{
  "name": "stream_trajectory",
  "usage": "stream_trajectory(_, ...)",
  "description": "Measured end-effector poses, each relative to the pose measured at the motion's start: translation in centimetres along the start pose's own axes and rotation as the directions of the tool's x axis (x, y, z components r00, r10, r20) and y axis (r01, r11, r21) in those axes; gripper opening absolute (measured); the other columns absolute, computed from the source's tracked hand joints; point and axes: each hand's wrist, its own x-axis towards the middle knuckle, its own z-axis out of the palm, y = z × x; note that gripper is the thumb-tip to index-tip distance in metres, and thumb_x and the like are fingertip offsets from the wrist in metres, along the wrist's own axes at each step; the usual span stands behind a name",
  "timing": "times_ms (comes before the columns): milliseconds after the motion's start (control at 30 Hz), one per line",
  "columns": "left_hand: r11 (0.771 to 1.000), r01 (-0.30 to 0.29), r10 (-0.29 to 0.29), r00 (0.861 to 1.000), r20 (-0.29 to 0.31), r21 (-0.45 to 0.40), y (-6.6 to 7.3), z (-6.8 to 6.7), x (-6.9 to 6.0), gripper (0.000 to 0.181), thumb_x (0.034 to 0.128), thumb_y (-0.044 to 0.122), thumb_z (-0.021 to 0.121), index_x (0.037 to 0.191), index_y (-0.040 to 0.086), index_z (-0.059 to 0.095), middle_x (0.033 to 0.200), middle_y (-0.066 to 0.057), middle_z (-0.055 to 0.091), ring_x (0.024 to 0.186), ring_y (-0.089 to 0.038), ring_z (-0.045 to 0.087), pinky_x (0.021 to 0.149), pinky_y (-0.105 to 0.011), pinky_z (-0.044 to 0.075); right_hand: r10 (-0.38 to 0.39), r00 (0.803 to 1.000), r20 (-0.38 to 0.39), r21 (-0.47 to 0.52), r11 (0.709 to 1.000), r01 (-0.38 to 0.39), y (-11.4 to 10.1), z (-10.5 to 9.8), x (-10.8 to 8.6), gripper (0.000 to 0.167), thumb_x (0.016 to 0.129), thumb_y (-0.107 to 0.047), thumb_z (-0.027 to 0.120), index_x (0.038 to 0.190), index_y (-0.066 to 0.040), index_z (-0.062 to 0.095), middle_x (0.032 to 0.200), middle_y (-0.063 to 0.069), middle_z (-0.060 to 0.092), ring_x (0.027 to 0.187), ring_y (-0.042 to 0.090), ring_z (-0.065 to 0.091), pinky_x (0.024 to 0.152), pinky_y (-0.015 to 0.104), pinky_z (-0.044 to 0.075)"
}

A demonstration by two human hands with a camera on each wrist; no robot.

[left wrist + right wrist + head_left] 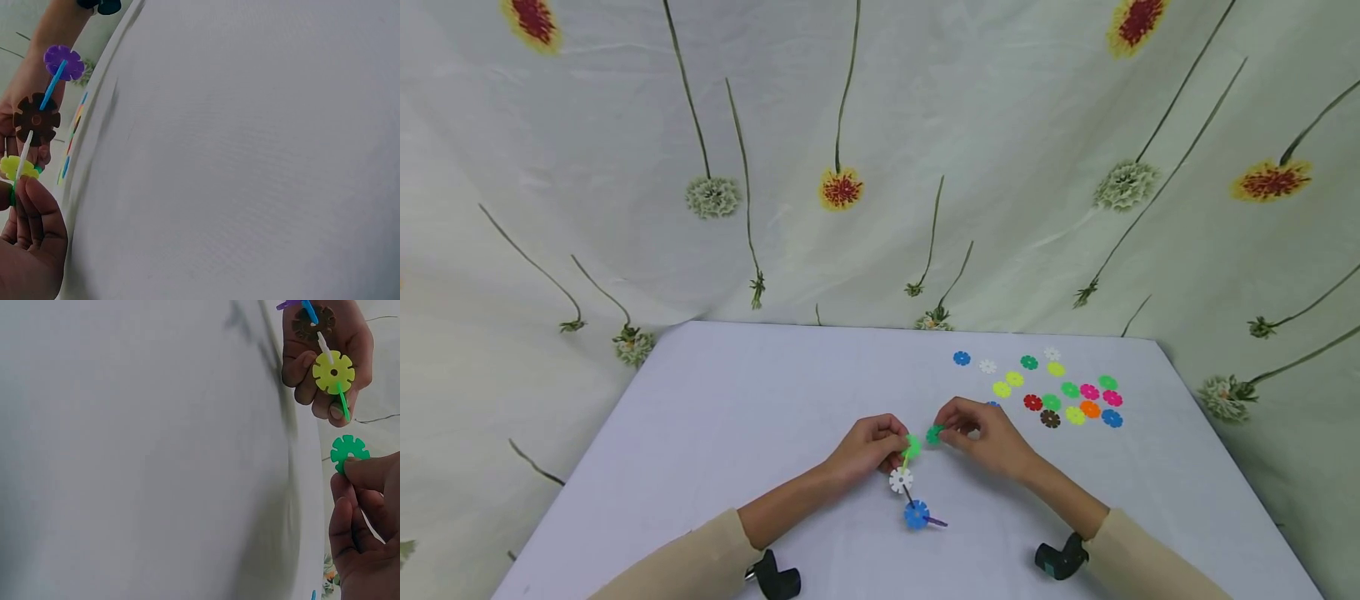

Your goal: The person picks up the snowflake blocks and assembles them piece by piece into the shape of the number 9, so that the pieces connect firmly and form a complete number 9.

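My left hand [867, 447] pinches a light green notched disc [912, 447] at the upper end of a chain of interlocked flower-shaped discs. Below it in the chain come a yellow disc [334, 372], a white disc [900, 479], a brown disc [36, 119], a blue disc [916, 515] and a purple disc [64, 62]. Neighbouring discs stand crosswise to one another. Between thumb and fingers, my right hand [988, 435] pinches a darker green disc [349, 450]. A small gap separates that disc from the chain's light green end.
Loose notched discs in several colours lie at the back right of the white table [760, 383], among them a red disc [1033, 402] and an orange disc [1090, 409]. One blue disc is partly hidden behind my right hand. A flower-printed cloth [1015, 108] hangs behind the table.
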Motion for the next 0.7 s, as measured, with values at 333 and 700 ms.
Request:
stream_trajectory(333,1.000,0.002,-0.002,1.000,0.014,0.000,0.0,0.0,-0.1,0.022,0.1011,0.011,0.061,0.113,-0.008,0.062,0.076,0.003,0.062,0.068,-0.007,0.059,0.065,-0.020,0.054,0.001,1.000,0.010,0.033,0.999,-0.001,-0.5,0.9,-0.2,0.013,0.098,-0.011,0.076,0.107,-0.020,0.073,0.100,-0.004,0.077,0.091,0.008,0.070,0.085,0.024,0.059)
stream_trajectory(700,1.000,-0.001,0.001,1.000,0.008,0.029,0.0,0.3,-0.2,0.021,0.1011,0.010,0.065,0.112,-0.008,0.064,0.075,0.001,0.062,0.069,-0.008,0.059,0.065,-0.019,0.054,-0.023,1.000,-0.005,0.064,0.998,0.024,-0.4,1.5,-0.6,0.012,0.097,-0.009,0.078,0.103,-0.019,0.074,0.099,-0.002,0.078,0.090,0.008,0.072,0.086,0.025,0.061)
